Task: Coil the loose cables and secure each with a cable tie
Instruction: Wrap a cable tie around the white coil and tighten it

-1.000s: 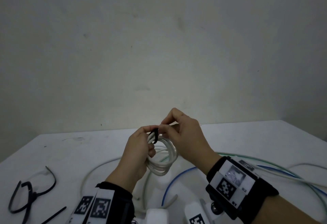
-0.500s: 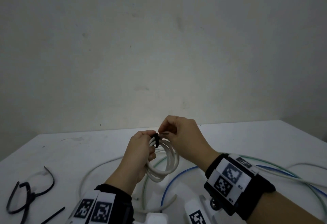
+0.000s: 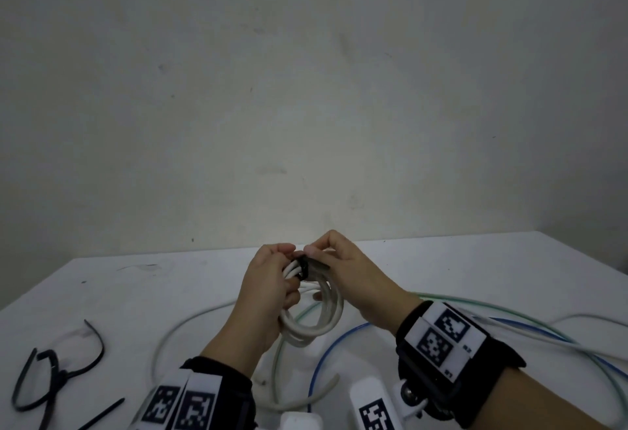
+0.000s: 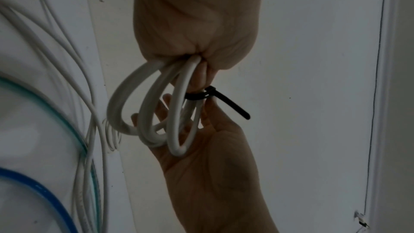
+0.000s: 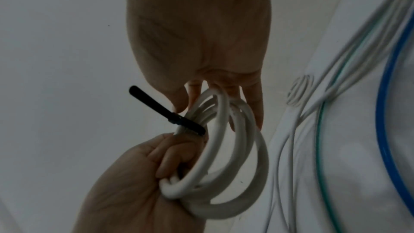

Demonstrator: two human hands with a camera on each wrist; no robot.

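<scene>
Left hand: the left hand [image 3: 268,297] is curled round one side of the coil of thick white cable [image 3: 317,314] and holds it up above the white table [image 3: 142,297]

Right hand: the right hand [image 3: 353,280] is on the other side of the coil — its thumb and first finger pinch at the black plastic cable tie [image 3: 303,268], and its other fingers [image 5: 253,105] are spread out behind the loops

Hands together: the two hands meet at the top of the coil, close enough to touch

Coil: the white loops hang down between the hands, bunched tight at the top and loose and wide at the bottom

Tie: the black tie is wrapped round the bunched top of the coil, and its loose end sticks out to one side [image 4: 233,107]

Table: a long thin white cable [image 3: 190,324], a pale green cable [image 3: 509,310] and a bright blue cable [image 3: 336,338] lie in big loose curves under the hands

Spare ties: more black cable ties [image 3: 51,375] lie in a small heap at the near left of the table — well apart from the hands

Wrists: each wrist wears a black band with square black-and-white marks [image 3: 441,334]

Behind: a plain pale wall [image 3: 306,89] stands at the far edge of the table
</scene>
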